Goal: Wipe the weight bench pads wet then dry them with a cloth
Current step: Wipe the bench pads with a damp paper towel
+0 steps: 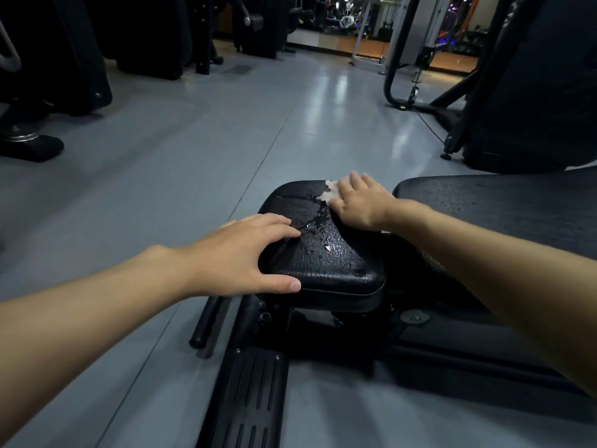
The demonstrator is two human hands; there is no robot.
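Two black pads showed on the bench: one seat pad (332, 257) in the middle and one longer back pad (500, 205) just beside its right edge, both beaded with water. One left hand (245, 253) gripped the seat pad's left edge, fingers spread on top and thumb curled along the near side. One right hand (358, 202) lay flat, fingers nearly straight, pressing one pale crumpled cloth (330, 190) onto the seat pad's far right corner. One ribbed black foot plate (248, 399) sat on the grey floor (193, 140) below the near edge.
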